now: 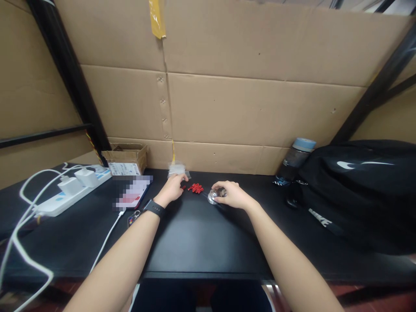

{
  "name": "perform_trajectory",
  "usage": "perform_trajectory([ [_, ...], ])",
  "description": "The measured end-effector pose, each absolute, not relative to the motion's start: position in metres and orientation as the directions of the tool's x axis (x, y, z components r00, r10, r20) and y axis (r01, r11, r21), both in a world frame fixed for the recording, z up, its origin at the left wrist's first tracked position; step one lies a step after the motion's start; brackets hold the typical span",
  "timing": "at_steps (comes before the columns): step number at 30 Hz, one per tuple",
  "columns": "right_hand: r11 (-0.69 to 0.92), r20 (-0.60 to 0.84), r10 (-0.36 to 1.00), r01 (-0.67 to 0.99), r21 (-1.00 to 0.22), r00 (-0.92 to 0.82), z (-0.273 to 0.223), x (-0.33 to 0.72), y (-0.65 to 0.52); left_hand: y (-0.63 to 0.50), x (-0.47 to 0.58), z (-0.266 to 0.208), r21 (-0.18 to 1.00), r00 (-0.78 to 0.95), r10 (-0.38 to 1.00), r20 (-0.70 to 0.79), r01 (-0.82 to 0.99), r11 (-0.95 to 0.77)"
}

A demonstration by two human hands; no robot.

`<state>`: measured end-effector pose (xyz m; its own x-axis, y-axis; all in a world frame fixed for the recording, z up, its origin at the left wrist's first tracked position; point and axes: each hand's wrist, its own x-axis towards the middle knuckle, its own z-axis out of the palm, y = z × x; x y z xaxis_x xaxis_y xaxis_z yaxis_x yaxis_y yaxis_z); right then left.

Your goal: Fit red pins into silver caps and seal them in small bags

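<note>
My right hand (232,194) is closed around a small round, shiny silver and clear object (212,197), which is tilted over the black table; its exact kind I cannot make out. Left of it lies a little heap of red cord-like pieces (196,188) on the tabletop. My left hand (172,188), with a dark watch on the wrist, reaches forward with its fingers apart. Its fingertips are at the near edge of a whitish, clear-wrapped bundle (177,168) by the cardboard wall. One small red piece (183,187) lies close to the left thumb; whether they touch I cannot tell.
To the left are a white power strip (53,206) with plugs and cables, an open cardboard box (130,158), a phone (134,193) on a charging cable and a keyring (133,218). A bottle (294,160) and a black bag (354,195) occupy the right side.
</note>
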<state>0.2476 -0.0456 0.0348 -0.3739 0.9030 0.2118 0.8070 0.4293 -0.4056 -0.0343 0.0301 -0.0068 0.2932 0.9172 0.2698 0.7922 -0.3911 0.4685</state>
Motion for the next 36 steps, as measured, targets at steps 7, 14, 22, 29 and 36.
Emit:
perform_trajectory([
  [7,0.437,0.22,0.899,0.799,-0.412,-0.378,0.031,0.251,-0.042,0.03,-0.036,-0.004,0.513,0.226,0.948,0.225,0.799,-0.312],
  [14,0.436,0.219,0.9,0.799,-0.413,-0.377,0.033,0.25,-0.042,0.027,-0.035,-0.005,0.505,0.215,0.955,0.203,0.813,-0.29],
  [22,0.445,0.244,0.895,0.794,-0.414,-0.374,0.032,0.251,-0.041,0.031,-0.033,-0.008,0.443,0.258,0.95,0.175,0.841,-0.31],
  [29,0.443,0.248,0.895,0.789,-0.424,-0.37,0.031,0.252,-0.042,0.025,-0.028,-0.004,0.345,0.189,0.97,0.153,0.91,-0.232],
  [36,0.459,0.241,0.888,0.78,-0.426,-0.391,0.032,0.249,-0.043,0.015,-0.029,0.001,0.27,0.16,0.98,0.121,0.944,-0.187],
])
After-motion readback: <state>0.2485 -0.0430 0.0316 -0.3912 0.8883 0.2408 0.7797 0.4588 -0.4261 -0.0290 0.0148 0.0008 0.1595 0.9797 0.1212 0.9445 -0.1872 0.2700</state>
